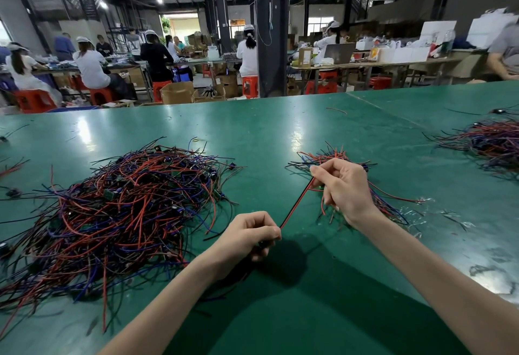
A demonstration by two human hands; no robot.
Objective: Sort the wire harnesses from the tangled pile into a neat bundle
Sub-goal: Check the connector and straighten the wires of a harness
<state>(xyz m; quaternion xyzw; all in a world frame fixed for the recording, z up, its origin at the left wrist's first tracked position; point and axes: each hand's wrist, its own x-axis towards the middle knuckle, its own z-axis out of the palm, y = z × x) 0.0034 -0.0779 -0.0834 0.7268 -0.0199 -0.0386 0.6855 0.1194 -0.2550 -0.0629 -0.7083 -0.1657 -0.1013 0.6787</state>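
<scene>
A big tangled pile of red, blue and black wire harnesses covers the left of the green table. One red-and-black harness is stretched taut between my hands. My left hand pinches its near end in curled fingers. My right hand pinches its far end and hovers over a smaller bundle of harnesses that spreads under and behind that hand.
Another heap of wires lies at the far right edge. Loose wires and clear plastic scraps are scattered about. Beyond the table's far edge, people sit on red stools at benches.
</scene>
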